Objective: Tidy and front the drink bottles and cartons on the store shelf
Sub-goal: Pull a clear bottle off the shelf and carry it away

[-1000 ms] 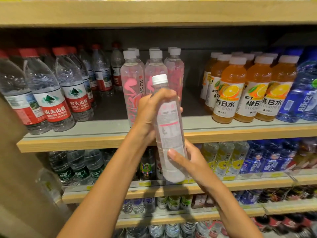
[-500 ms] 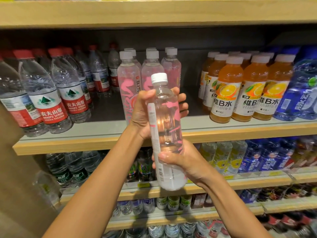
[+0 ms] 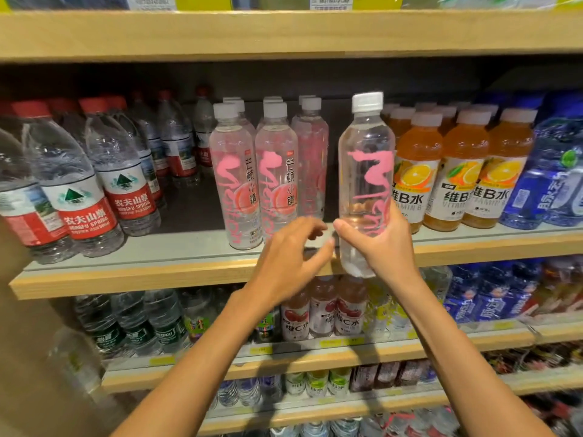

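The right hand [image 3: 389, 247] holds a clear bottle [image 3: 366, 171] with pink lettering and a white cap. Its grip is closed round the lower part of the bottle, with the thumb on the bottle's left side. The bottle is upright in the air in front of the middle shelf [image 3: 157, 280], and its base is level with the shelf's wooden front edge. It stands before the gap between the pink-lettered bottles [image 3: 235, 184] on one side and the orange drink bottles [image 3: 416, 181] on the other.

The left hand [image 3: 290, 257] is just beside the lower part of the held bottle, also in front of the shelf edge. Its grip is wide, with fingers loosely spread and holding nothing. The hand is blurred, so it cannot be told whether its fingertips touch the bottle.

On the shelf, the pink-lettered bottles stand in three rows running front to back. The front bottles of the two left rows are near the shelf edge with their labels facing out, while the third row is set further back. To the left stand water bottles [image 3: 85, 197] with red caps and red labels. At the far right are blue bottles [image 3: 552, 184]. The shelf below carries small bottles with red fruit labels [image 3: 321, 313] and green-labelled water bottles [image 3: 132, 329].
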Motion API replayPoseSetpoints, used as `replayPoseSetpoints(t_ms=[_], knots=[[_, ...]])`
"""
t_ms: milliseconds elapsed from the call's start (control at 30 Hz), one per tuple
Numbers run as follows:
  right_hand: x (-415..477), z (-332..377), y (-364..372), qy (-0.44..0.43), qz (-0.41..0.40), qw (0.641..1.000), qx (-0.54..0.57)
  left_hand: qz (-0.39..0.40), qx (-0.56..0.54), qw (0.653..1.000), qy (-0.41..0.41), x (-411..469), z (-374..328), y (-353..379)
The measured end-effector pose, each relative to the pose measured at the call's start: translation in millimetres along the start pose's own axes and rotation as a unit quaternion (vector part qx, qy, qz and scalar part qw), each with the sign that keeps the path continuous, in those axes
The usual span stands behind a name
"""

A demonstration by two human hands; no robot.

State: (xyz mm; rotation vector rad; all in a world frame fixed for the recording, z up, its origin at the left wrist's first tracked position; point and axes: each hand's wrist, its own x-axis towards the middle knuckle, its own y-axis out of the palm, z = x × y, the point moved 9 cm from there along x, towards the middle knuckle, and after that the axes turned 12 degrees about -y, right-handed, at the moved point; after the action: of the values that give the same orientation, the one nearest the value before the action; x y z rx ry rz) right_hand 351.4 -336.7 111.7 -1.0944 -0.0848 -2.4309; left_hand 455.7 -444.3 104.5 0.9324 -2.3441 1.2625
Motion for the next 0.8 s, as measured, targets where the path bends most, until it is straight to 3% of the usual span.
replayPoseSetpoints(t_ms=[167, 367, 633, 800], knots=[[19.1, -25.6, -7.6, -0.001, -0.053, 0.998, -0.034, 0.012, 0.225, 0.96, 0.166, -10.5, -9.9, 32.9], [26.8, -52.6, 0.1, 0.013, -0.059, 0.996, -0.059, 0.024, 0.324, 0.91, 0.257, -11.4, 11.5, 61.2], [22.1, -61.4, 0.9, 0.039, -0.023, 0.993, -0.109, -0.033, 0.329, 0.9, 0.283, -15.6, 15.3, 64.1], [-0.2, -39.3, -15.4, -0.01, -0.086, 0.969, -0.233, -0.064, 0.329, 0.899, 0.282, -16.4, 15.2, 60.8]])
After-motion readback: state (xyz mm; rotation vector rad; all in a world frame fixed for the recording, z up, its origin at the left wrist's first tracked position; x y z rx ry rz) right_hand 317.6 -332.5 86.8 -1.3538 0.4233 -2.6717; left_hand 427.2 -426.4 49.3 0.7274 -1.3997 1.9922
